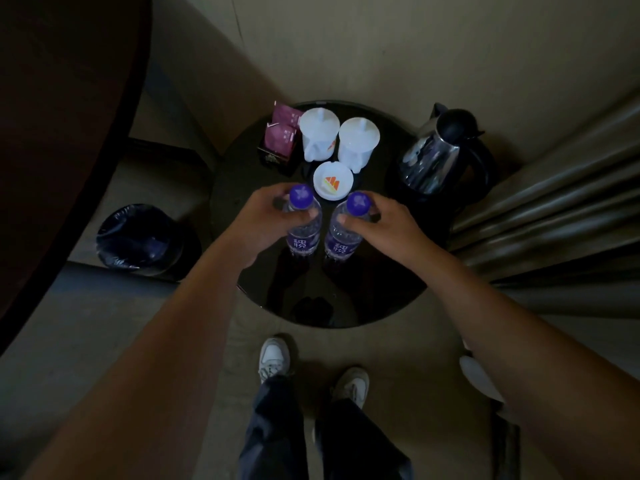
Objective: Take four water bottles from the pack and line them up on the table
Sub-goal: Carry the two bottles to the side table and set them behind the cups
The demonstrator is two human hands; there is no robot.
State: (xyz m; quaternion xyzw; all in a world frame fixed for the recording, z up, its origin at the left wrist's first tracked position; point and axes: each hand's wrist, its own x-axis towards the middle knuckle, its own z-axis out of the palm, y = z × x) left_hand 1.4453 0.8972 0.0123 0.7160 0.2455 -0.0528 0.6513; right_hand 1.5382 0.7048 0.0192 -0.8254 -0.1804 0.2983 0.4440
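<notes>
My left hand [268, 220] has its fingers wrapped round the shoulder of the left bottle [302, 223]; my right hand [382, 221] is clamped the same way on the right bottle [346, 228]. Both stand upright, long axes vertical, side by side with a narrow gap between them, near the middle of the dark round tabletop [381, 299], just in front of the white dish [333, 180]. I judge two of four are placed. No pack shows, so which hand lies nearer it I cannot tell.
</notes>
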